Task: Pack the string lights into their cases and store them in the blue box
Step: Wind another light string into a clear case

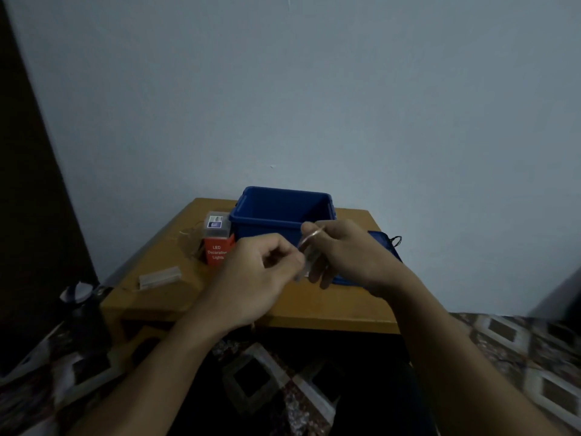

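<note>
Gripping a clear case (309, 258), string-light wire (312, 232) looped at its top, in curled right hand (352, 253) fingers. Pinching its near side with left hand (251, 278) fingers, above mid-desk (314, 305), just before the open blue box (264, 222). Toward the left edge, a red case (217, 251) and a second clear case (160, 276). At the right edge, a blue lid (382, 243).

1. At mid-frame, the left hand (251, 278) and the right hand (355, 253) grip a clear case (309, 258) in front of the open blue box (279, 212).
2. At centre left, a red lights carton (217, 251) and a flat spare case (160, 276) lie on the table (314, 305).
</note>
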`<state>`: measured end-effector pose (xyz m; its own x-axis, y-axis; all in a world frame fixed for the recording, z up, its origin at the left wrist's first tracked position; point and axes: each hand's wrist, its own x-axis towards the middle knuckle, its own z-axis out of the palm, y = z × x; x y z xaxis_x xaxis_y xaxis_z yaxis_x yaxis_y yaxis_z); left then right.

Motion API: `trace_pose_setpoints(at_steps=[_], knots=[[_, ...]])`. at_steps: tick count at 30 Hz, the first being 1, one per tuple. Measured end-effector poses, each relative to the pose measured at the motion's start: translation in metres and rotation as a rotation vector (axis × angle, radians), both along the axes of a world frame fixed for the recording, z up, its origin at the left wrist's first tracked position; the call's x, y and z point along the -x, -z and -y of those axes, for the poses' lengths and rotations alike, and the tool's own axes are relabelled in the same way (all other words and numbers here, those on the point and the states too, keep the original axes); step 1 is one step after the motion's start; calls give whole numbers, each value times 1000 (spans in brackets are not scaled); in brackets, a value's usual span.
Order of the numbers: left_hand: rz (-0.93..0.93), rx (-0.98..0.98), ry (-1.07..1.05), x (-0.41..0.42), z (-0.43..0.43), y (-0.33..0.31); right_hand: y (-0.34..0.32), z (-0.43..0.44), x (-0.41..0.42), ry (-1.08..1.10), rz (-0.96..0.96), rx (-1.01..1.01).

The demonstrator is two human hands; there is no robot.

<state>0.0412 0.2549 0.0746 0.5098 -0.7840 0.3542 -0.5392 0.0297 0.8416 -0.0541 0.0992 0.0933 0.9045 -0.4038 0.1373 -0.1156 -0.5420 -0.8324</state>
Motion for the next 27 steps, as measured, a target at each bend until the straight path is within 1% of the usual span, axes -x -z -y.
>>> trace_pose_setpoints(at_steps=[3,6,9,13,15,18,20,22,25,27], knots=[[-111,27,-11,-2,1,0,7,2,8,-10,42,50],[-201,13,20,-1,-1,-2,14,2,17,14,106,11],[-162,-42,62,2,-5,-2,18,4,24,47,150,-17],[-75,-129,176,8,-10,-4,21,4,31,98,192,49],[-39,-119,228,13,-10,-6,21,1,34,101,204,77],[-25,-80,285,17,-8,-7,17,-3,40,66,222,68],[-73,-60,281,17,-5,-6,15,-5,45,54,230,50],[-139,-41,231,17,-3,-3,13,-5,51,63,241,7],[-213,-16,147,16,-1,-2,11,-7,60,58,266,-94],[-251,-36,112,17,1,-2,11,-8,65,30,292,-177]])
